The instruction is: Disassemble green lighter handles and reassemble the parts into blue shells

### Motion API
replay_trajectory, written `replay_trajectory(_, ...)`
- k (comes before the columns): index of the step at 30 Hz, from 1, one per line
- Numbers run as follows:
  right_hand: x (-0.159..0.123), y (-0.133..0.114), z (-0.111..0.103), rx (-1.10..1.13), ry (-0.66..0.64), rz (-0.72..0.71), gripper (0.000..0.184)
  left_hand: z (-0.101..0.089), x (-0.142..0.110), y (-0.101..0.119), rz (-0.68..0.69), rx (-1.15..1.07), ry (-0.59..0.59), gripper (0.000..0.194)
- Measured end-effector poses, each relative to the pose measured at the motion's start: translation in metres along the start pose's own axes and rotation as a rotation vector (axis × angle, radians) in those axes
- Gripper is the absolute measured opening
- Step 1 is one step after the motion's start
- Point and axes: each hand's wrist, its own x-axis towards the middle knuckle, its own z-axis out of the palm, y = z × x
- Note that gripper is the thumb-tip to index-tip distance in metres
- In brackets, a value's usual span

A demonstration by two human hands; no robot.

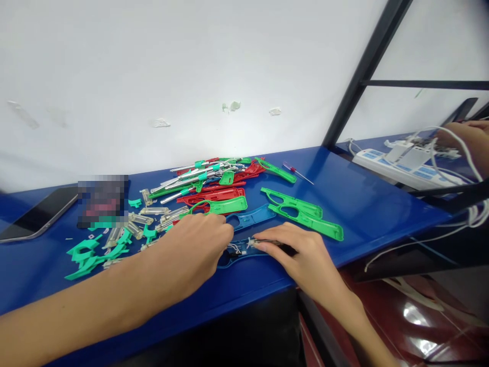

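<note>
A blue lighter casing half (229, 263) lies on the table between my hands, with white wires (234, 247) and a small black part (237, 256) inside it. My left hand (204, 239) is closed over the casing's left end, its fingertips turned down; what they pinch is hidden. From the right, my right hand (301, 250) closes thumb and forefinger on the casing, beside a small pale part (251, 242) in it. Something dark shows under that palm. Just behind lies another blue casing half (252, 218). Green casing halves (309, 221) lie behind my right hand.
Red and green casings and metal lighter tubes (187, 181) are piled near the wall. Clear fuel tanks (139, 219) and teal plastic pieces (84, 252) lie left, beside a phone (40, 211). A thin screwdriver (298, 172) and power strip (389, 168) are right.
</note>
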Motion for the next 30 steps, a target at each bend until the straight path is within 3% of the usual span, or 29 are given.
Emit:
replay_trajectory(6, 0.000, 0.000, 0.000, 0.005, -0.006, 0.014, 0.010, 0.002, -0.004, 0.002, -0.004, 0.074, 0.013, 0.032)
replay_trajectory(12, 0.000, 0.001, 0.001, 0.008, 0.000, 0.009, 0.010, 0.007, 0.003, -0.008, 0.015, -0.032, -0.001, 0.031)
replay_trajectory(22, -0.001, 0.005, 0.004, -0.001, 0.011, 0.021, 0.012, -0.007, 0.012, 0.019, -0.072, 0.072, -0.062, 0.034)
replay_trajectory(30, -0.002, 0.004, 0.004, -0.008, 0.005, 0.027, 0.013, -0.009, 0.013, 0.022, -0.070, 0.107, -0.090, 0.035)
